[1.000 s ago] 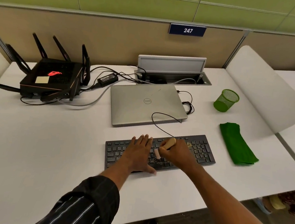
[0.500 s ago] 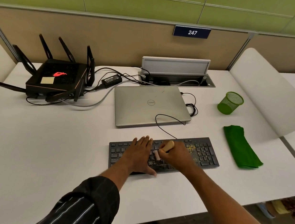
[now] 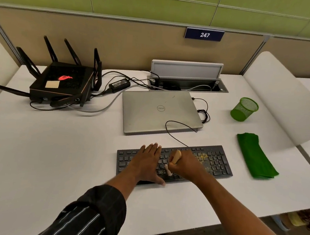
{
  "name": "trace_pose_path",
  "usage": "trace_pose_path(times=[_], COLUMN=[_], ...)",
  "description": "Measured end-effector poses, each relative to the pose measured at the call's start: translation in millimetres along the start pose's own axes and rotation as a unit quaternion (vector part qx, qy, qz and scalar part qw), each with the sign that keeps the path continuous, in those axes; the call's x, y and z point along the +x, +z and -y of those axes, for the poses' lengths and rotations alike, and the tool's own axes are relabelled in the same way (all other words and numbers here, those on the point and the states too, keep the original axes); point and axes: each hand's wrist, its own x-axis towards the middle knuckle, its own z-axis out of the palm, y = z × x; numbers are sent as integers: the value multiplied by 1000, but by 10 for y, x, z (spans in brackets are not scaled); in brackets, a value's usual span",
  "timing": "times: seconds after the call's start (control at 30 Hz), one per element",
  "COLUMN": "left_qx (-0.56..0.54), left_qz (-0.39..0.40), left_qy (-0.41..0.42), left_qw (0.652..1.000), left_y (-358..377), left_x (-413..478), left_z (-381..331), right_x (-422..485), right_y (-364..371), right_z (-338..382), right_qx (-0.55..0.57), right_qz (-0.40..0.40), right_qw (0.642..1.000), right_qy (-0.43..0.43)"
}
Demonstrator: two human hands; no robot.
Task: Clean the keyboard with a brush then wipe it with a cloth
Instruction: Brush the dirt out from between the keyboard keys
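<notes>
A black keyboard [image 3: 215,163] lies on the white desk, with yellowish dust on its right-hand keys. My left hand [image 3: 147,163] rests flat on the keyboard's left half, fingers straight. My right hand [image 3: 185,166] grips a small brush [image 3: 176,157] with a wooden handle; its pale bristles touch the middle keys. A folded green cloth [image 3: 255,155] lies on the desk to the right of the keyboard, apart from both hands.
A closed silver laptop [image 3: 160,110] sits just behind the keyboard, with the keyboard's cable looped over it. A black router [image 3: 60,82] and power brick stand at the back left. A green mesh cup [image 3: 243,109] is at the right, beside a white divider [image 3: 282,94].
The brush in my right hand has shifted slightly down and left over the middle keys. My left hand has stayed flat on the keyboard. The camera view moved a little.
</notes>
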Motion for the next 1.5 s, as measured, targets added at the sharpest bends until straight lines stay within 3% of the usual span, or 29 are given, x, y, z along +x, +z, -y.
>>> trace_pose_path(times=[0.1, 0.27, 0.47, 0.67, 0.9, 1.07, 1.5], left_qx=[-2, -3, -1, -1, 6, 10, 3], left_qz=[0, -7, -8, -16, -12, -17, -29], left_qy=[3, 6, 3, -2, -5, -8, -16], left_qw=[1000, 1000, 1000, 1000, 1000, 1000, 999], left_y=[-12, -15, -1, 17, 15, 30, 43], left_x=[-5, -33, -51, -88, -138, -186, -314], left_z=[6, 27, 39, 79, 85, 106, 179], right_x=[7, 4, 35, -48, -142, -173, -227], right_y=[-24, 5, 12, 54, 155, 140, 162], right_z=[32, 83, 83, 156, 190, 204, 241], right_qx=[1, 12, -33, 51, 2, 35, 8], right_qz=[9, -42, 12, -73, -17, -72, -40], right_qw=[1000, 999, 999, 996, 1000, 997, 999], right_qy=[4, -4, 15, 7, 12, 4, 21])
